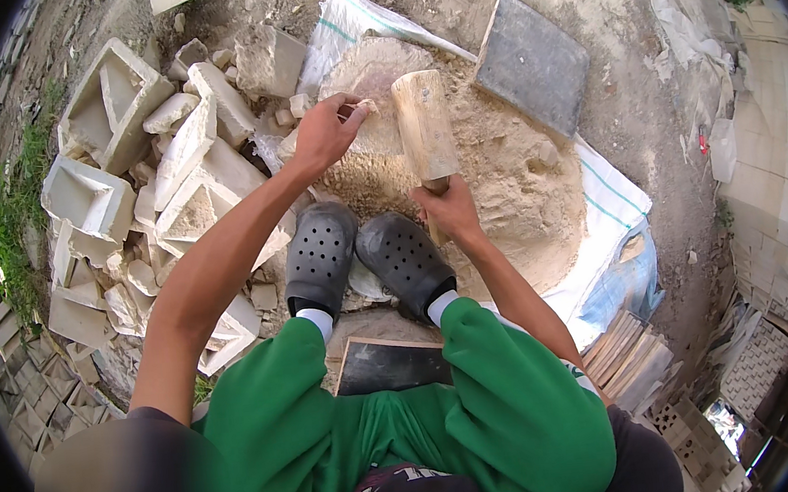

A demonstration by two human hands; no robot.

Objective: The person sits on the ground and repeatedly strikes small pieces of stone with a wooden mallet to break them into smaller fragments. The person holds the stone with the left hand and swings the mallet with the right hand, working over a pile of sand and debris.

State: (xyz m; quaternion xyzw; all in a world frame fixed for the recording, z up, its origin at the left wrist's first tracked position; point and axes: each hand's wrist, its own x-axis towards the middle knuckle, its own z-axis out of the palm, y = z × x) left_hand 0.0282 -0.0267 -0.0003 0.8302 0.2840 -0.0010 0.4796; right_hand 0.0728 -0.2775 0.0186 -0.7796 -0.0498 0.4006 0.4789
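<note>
My right hand (448, 207) is closed round the short handle of a wooden mallet (426, 127), whose thick, pale head points away from me. To the left of it, my left hand (330, 131) is pinching a small pale chunk (367, 106) between thumb and fingers. Both hands are over a dusty, rounded stone block (379, 62). A heap of tan crushed powder (521, 182) with small lumps spreads right of the mallet, on a white woven sack (611, 182) with green-blue stripes.
Broken cream-coloured blocks (190, 152) are piled on the left, some hollow. A dark grey square slab (533, 64) rests at the powder's far right edge. My feet, in grey clogs (321, 253), are close to the stone. Stacked thin boards (625, 357) lie at the lower right.
</note>
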